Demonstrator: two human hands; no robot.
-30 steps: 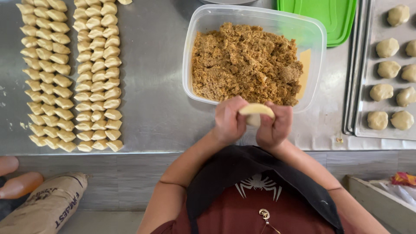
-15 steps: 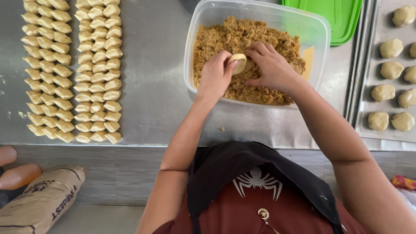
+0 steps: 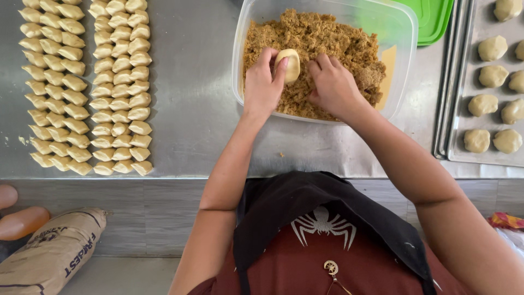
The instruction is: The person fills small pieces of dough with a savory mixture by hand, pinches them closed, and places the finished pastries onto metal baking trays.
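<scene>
My left hand point(image 3: 263, 82) holds a flattened piece of pale dough point(image 3: 289, 64) over a clear plastic tub point(image 3: 404, 60) of brown crumbly filling point(image 3: 322, 41). My right hand point(image 3: 332, 84) reaches into the filling just right of the dough, fingers bent down into the crumbs. Whether it has hold of any filling is hidden by the fingers. Both hands are inside the tub's rim.
Two long rows of shaped pastries point(image 3: 117, 87) lie on the steel table point(image 3: 191, 109) at left. A metal tray point(image 3: 456, 136) with round dough balls point(image 3: 483, 104) sits at right. A green lid point(image 3: 434, 22) lies behind the tub. A paper sack point(image 3: 52, 254) lies on the floor.
Both hands moved from the table's front edge up into the tub with the dough. The right hand has let go of the dough and dipped into the filling.
</scene>
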